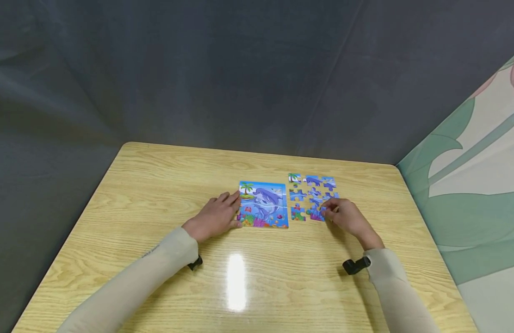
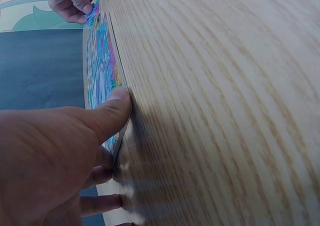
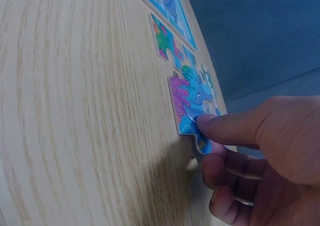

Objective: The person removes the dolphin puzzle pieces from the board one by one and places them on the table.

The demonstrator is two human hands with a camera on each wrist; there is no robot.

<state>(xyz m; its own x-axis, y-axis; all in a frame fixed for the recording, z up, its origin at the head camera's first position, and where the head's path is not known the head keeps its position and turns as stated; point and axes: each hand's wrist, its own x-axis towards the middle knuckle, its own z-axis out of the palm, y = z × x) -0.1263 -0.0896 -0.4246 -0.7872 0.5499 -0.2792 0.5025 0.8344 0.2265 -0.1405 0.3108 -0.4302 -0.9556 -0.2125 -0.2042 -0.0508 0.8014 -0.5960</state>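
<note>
A square dolphin puzzle board (image 1: 263, 204) lies flat on the wooden table in the head view. Along its left edge rests my left hand (image 1: 216, 215), fingers spread. The thumb (image 2: 116, 103) presses on the board's near edge in the left wrist view, while other fingertips touch the tabletop. My right hand (image 1: 347, 217) pinches a jigsaw piece (image 3: 184, 106) with purple coral and blue water between thumb and forefinger. That piece sits at the near right of several loose pieces, beside the board. A green corner piece (image 1: 297, 213) lies between it and the board.
Other loose pieces (image 1: 313, 181) with dolphin and sky parts lie in rows right of the board. The wooden table (image 1: 165, 185) ends at a dark curtain (image 1: 207, 78) behind. A flower-patterned panel (image 1: 481, 185) stands along the right side.
</note>
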